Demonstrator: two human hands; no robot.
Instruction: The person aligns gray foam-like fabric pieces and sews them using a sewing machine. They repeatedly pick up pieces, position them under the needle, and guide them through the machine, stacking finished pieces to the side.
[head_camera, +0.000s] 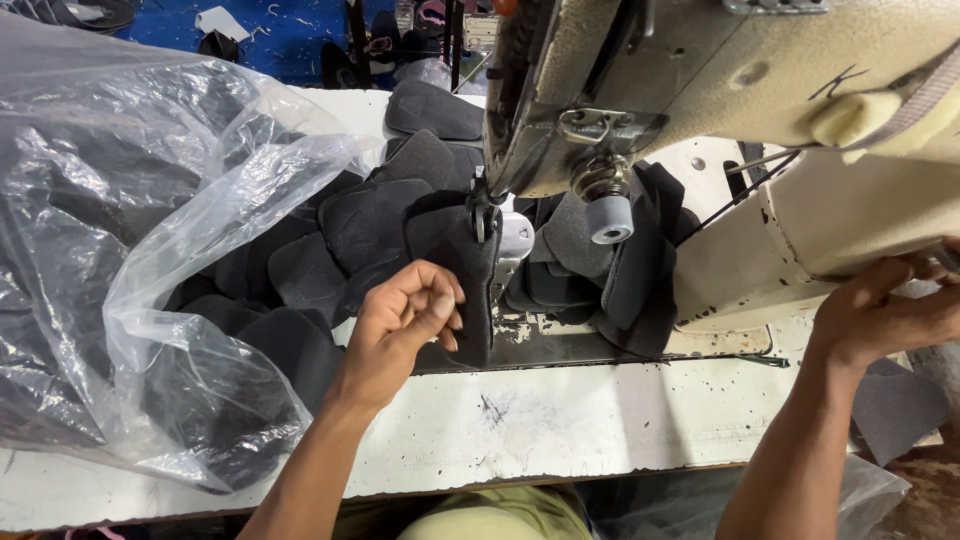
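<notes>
My left hand (405, 322) pinches the near edge of a dark grey fabric piece (455, 250) that stands upright under the needle and presser foot (484, 212) of a cream sewing machine (720, 90). My right hand (880, 310) rests against the machine's right side, fingers curled at its edge; what it grips is hidden. More sewn dark pieces (620, 270) hang behind the needle.
A large clear plastic bag (150, 250) holding several dark fabric pieces lies on the left of the white, stained table (560, 420). Loose dark pieces (340, 230) are piled beside the needle. Another grey piece (895, 410) lies at the right edge. Blue floor shows beyond.
</notes>
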